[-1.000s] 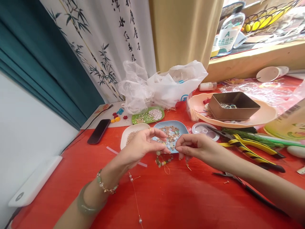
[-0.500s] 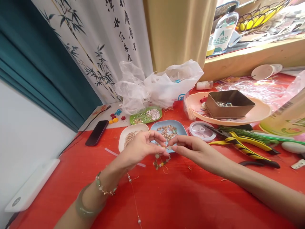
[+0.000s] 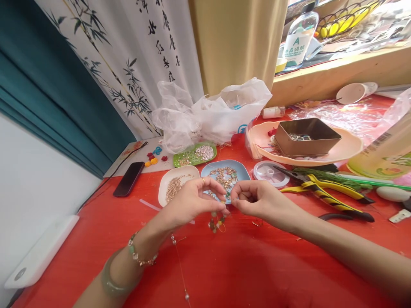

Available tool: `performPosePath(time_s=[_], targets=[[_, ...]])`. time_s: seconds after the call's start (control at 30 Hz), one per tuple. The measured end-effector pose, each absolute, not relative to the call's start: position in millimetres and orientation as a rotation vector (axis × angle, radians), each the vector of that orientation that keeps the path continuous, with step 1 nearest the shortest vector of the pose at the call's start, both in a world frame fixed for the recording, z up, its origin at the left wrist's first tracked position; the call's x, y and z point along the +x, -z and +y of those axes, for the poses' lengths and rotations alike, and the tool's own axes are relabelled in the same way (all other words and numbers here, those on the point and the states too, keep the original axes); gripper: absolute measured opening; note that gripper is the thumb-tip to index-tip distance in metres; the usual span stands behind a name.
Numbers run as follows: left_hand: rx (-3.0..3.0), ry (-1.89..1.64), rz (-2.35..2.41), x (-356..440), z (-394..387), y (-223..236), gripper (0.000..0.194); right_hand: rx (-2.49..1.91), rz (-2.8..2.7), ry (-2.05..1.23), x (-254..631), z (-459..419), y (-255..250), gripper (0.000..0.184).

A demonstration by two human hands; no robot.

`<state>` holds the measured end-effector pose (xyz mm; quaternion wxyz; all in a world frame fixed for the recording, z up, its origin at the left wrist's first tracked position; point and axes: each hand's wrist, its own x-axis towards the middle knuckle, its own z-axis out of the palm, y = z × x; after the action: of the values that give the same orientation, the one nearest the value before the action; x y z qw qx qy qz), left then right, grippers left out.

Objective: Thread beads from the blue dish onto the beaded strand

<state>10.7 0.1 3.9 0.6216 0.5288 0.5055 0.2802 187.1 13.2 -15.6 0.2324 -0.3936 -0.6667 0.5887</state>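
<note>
My left hand (image 3: 196, 200) is closed in a pinch in front of the dishes. From its fingertips hangs a beaded strand (image 3: 212, 225) with brown, green and yellow beads and a loop of thin cord. Just to the right, my right hand (image 3: 258, 197) has its thumb and fingers pressed together; whatever is between them is too small to make out. A small gap separates the two sets of fingertips. Behind them sits a blue dish (image 3: 241, 170) of gold and coloured beads. A cream dish (image 3: 163, 182) with small gold beads lies beyond my left hand.
Farther back are a green dish (image 3: 192, 159) of beads and white plastic bags (image 3: 221, 113). Yellow-and-black pliers (image 3: 330, 194) and a clear spool (image 3: 270, 174) lie right. A brown box (image 3: 306, 145) stands on a peach tray (image 3: 351, 147). A phone (image 3: 129, 179) lies left.
My right hand has drawn slightly away from my left fingertips, and its fingers have curled in more. The hanging beaded strand has shifted a little.
</note>
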Motion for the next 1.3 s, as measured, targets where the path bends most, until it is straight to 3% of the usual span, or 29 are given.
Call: performPosePath(time_s=[0.3, 0.8, 1.1, 1.3], targets=[[1.253, -0.662, 1.16, 6.2, 2.7, -3.6, 0.012, -1.123, -1.781, -1.588, 190.2, 20.4, 14.4, 0.007], [1.345, -0.649, 1.164, 8.1, 4.2, 4.7, 0.014, -1.135, -1.784, -1.596, 189.5, 21.7, 16.8, 0.013], [1.835, -0.669, 1.376, 6.0, 4.1, 10.0, 0.013, -1.209, -1.767, -1.428, 195.5, 26.8, 8.1, 0.022], [2.124, -0.604, 1.422, 3.1, 5.7, 10.3, 0.012, -1.188, -1.661, -1.365, 206.3, 31.4, -3.4, 0.019]])
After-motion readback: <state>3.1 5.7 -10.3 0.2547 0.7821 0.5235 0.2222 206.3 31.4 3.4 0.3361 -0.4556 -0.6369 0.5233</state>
